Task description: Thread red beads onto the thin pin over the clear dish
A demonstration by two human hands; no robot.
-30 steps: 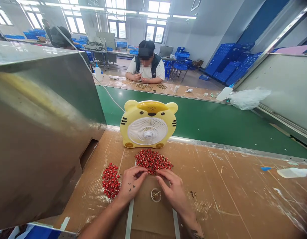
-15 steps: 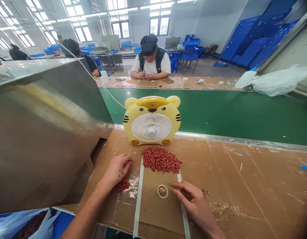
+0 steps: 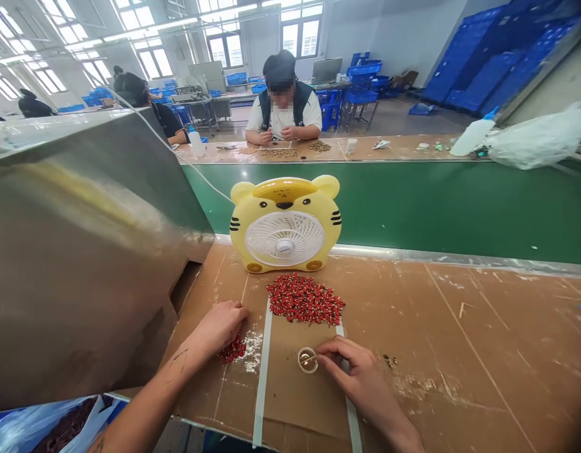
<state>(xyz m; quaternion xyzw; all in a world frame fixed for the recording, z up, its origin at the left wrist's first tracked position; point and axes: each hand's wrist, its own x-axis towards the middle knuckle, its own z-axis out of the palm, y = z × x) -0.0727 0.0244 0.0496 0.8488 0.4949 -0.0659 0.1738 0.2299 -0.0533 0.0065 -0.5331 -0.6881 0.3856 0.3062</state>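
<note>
The right hand [image 3: 361,371] lies on the near part of the bench, its thumb and forefinger pinched on a thin pale pin [image 3: 309,358]. The pin's tip reaches into a small round clear cup [image 3: 307,360], which stands on a brown cardboard sheet [image 3: 295,402]. The cup holds a few thin slivers, too small to make out further.

The left hand [image 3: 219,328] is curled, with its fingertips down at a small heap of red-and-gold pieces [image 3: 232,350]. Whether it is clenching any of them cannot be told. That heap lies left of a white tape strip [image 3: 265,371], with white powder scattered just beside it.

A large heap of red-and-gold pieces [image 3: 304,299] sits farther off, at the far edge of the cardboard, just in front of a yellow tiger-shaped fan [image 3: 285,233]. A few brown bits [image 3: 390,360] lie right of the right hand.

At near left, below the bench, a blue bin [image 3: 116,406] lined with a clear plastic bag holds dark reddish-brown pieces [image 3: 66,425].

Beyond a green conveyor belt [image 3: 413,207], a co-worker [image 3: 283,94] sits at the far bench behind two piles of gold-brown pieces [image 3: 280,152]. Stacked blue crates [image 3: 488,63] stand at far right.
</note>
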